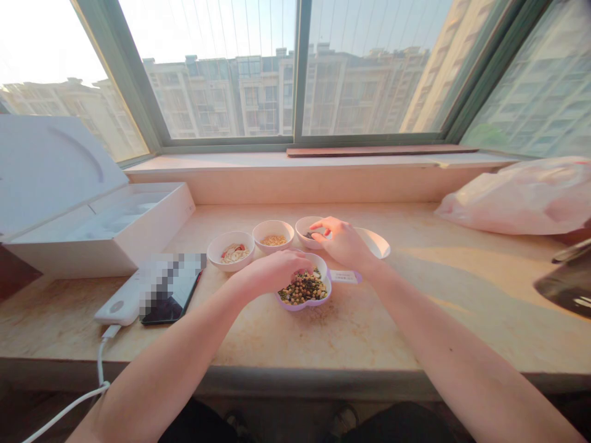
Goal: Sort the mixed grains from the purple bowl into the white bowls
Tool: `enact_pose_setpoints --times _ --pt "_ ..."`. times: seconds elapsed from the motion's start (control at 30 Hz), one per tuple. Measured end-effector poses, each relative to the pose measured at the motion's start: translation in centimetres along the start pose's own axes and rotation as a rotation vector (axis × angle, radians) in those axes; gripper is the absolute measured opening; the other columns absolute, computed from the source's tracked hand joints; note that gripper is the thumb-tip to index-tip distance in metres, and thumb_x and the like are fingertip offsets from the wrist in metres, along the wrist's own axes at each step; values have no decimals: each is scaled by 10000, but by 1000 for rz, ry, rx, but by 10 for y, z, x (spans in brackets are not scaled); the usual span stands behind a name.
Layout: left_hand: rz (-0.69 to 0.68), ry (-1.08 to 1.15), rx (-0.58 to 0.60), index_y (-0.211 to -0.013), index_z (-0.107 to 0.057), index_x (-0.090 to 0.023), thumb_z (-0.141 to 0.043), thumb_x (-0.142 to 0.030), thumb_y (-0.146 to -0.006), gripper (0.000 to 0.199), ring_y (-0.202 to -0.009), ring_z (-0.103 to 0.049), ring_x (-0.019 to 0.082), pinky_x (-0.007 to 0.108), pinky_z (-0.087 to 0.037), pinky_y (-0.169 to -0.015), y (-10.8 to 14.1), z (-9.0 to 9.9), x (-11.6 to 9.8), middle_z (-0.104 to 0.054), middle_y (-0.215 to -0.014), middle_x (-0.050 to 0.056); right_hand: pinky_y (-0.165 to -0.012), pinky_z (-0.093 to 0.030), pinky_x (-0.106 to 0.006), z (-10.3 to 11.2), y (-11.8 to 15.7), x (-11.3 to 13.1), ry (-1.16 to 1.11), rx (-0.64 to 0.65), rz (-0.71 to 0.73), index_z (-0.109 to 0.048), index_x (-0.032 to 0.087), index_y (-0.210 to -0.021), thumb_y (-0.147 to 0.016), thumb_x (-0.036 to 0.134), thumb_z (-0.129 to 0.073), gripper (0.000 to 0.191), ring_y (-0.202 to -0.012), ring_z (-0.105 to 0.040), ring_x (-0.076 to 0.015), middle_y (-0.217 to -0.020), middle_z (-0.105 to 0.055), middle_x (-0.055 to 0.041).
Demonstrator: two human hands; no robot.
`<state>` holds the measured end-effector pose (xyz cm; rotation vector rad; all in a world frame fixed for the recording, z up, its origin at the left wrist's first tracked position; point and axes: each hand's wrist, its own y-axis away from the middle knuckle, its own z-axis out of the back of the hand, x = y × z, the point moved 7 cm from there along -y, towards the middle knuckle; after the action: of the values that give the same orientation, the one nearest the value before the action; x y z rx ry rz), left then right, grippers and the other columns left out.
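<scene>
My left hand point(273, 274) hangs with curled fingers over a lilac-rimmed dish point(300, 306) heaped with mixed beans and dark seeds point(302, 288), its fingertips at the heap. My right hand point(340, 242) reaches left, its fingertips at a small white bowl point(305, 226) holding something dark. Behind the left hand stand a white bowl of pale strands with red bits point(231, 251) and a white bowl of yellow grains point(273, 234). A white saucer point(377, 242) lies partly under my right hand. Neither hand clearly grips anything.
A stone window ledge point(369, 332) carries everything. On the left are an open white box point(106, 227), a white power bank point(117, 301) with a cable, and a phone point(170, 289). A pale plastic bag point(521, 197) lies right, and a dark object point(570, 283) intrudes at the edge.
</scene>
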<state>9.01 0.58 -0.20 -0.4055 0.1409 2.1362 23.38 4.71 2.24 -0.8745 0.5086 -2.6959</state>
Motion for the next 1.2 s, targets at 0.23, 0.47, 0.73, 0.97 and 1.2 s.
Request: enact_pose_setpoints --times 0.23,0.47,0.73,0.97,1.2 --pt "-18 -1 -47 -1039 -746 -206 -564 0 -848 335 -1056 -689 194 283 -502 -933 1 9 -4 -745 -1131 45 -888 -537 -352 0 -1 2 0 -9 26 -772 210 -1063 -906 198 -642 204 -947 -701 -217 -1145 -778 -70" --pt "125 -12 -386 -1001 -751 -186 -521 -75 -932 264 -984 -677 181 301 -511 -904 8 47 28 -757 -1084 62 -732 -526 -322 -5 10 25 -45 160 97 -787 223 -935 -919 251 -620 170 -793 -705 -199 -878 -789 -37" --pt "290 -45 -463 -901 -752 -169 -482 -64 -844 295 -834 -663 194 279 -487 -774 16 46 70 -765 -964 66 -894 -523 -355 -41 44 60 -91 623 368 -751 254 -1146 -820 333 -761 336 -1046 -690 -250 -1194 -753 -34" --pt "372 -121 -411 -785 -719 -154 -482 -106 -856 252 -703 -603 180 275 -446 -670 14 41 78 -732 -841 71 -1104 -446 -423 -53 47 70 -35 593 408 -708 258 -1238 -761 370 -814 501 -1277 -592 -303 -1352 -670 -78" --pt "314 -141 -345 -854 -747 -162 -522 -82 -859 239 -845 -684 215 293 -516 -814 10 43 65 -749 -955 106 -1076 -453 -436 -59 45 77 -5 583 413 -715 327 -1213 -765 358 -801 457 -1209 -616 -300 -1286 -687 -47"
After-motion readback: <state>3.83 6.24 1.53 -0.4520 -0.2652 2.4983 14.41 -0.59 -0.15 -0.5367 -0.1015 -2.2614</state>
